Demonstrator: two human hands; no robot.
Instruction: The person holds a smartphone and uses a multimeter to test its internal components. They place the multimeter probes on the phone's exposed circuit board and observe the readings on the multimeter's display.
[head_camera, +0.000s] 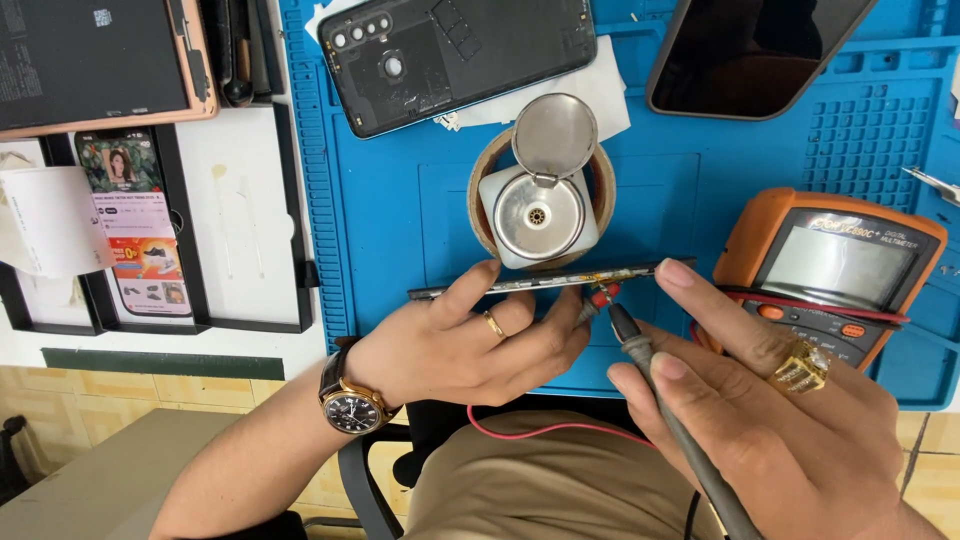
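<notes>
Left hand (470, 345), gold ring and wristwatch on it, closed in a grip on a thin dark circuit-board strip (545, 282), held edge-on and level above the blue silicone work mat (400, 210) on the desk. Thumb on the strip's far edge, fingers curled below.

Right hand (760, 410), large gold ring, closed in a grip on a black multimeter probe (650, 370); index fingertip touches the right end of the strip. Black probe tip meets the strip's near edge, just beside a red probe tip (602, 296). The red tip lies between the two hands; cannot tell which hand holds it. A red lead wire (540, 430) trails over the lap.

Orange-cased digital multimeter (830, 275) with grey screen lies on the mat, right of the strip, near the right hand.

Behind the strip: white square dispenser bottle with round steel lid (540, 200) flipped open, standing inside a tan ring.

Far edge: black phone back cover (455, 60), camera holes upper left, on white paper; dark-screened phone (750, 50) to its right.

Left: a lit phone (135, 225) showing colourful shopping panels, on a white tray.
</notes>
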